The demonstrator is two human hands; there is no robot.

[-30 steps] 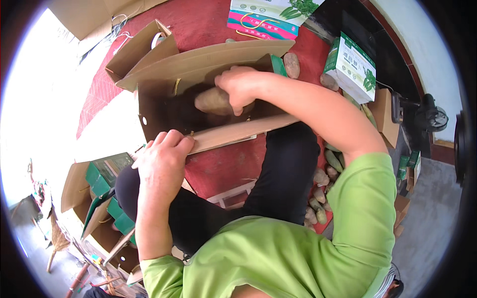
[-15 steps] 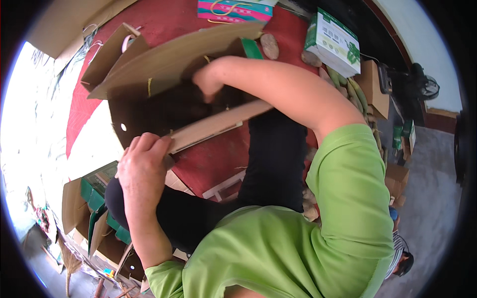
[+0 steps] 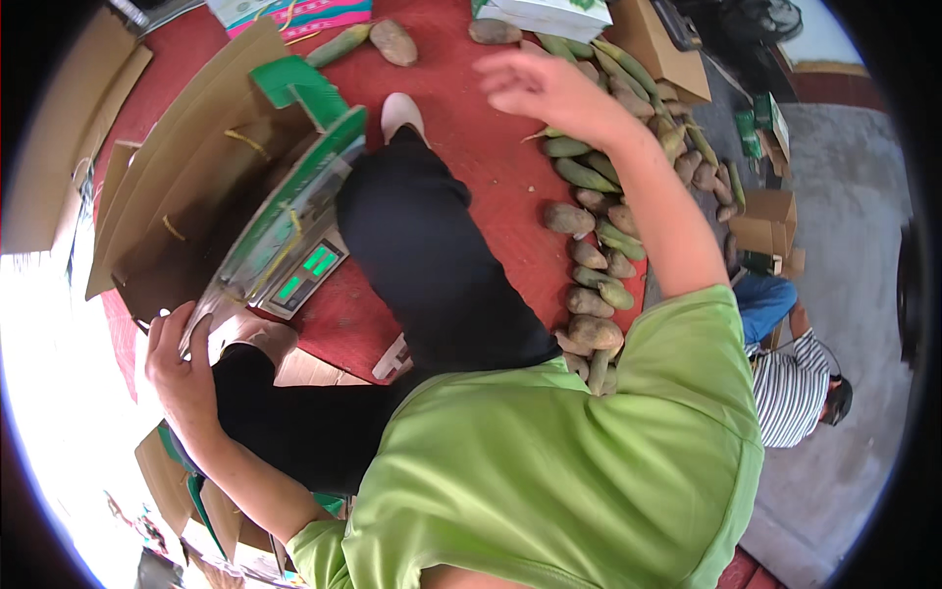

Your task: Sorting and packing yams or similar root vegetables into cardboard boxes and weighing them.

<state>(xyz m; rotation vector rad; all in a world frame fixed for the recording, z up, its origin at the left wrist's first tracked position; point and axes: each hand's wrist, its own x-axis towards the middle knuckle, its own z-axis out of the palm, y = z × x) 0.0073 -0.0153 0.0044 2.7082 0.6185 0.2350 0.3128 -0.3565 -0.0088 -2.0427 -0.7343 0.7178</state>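
Observation:
An open cardboard box [image 3: 165, 234], brown inside and green outside with yellow cord loops, stands at the left with its flaps raised. My left hand [image 3: 183, 371] is closed on the box's near edge, thumb on one side and fingers on the other. Over the red floor covering [image 3: 496, 211], my right hand [image 3: 525, 86] is stretched out, away from the box, with fingers apart and nothing in them. Nearest to it are brown tubers [image 3: 495, 31] and long green radish-like vegetables [image 3: 586, 175]. A digital scale [image 3: 306, 279] with lit green displays sits against the box's near side.
Several tubers and green vegetables lie in rows along the right. A white and green carton [image 3: 549, 15] and a colourful box [image 3: 294, 14] stand at the back. Brown cartons [image 3: 763, 224] and a person in a striped shirt [image 3: 790, 393] are farther right. My legs flank the scale.
My right hand has come out of the box and moved right toward the vegetables. My view has turned right, and the box has tipped, showing its green side and the scale. The left hand stays on the box edge.

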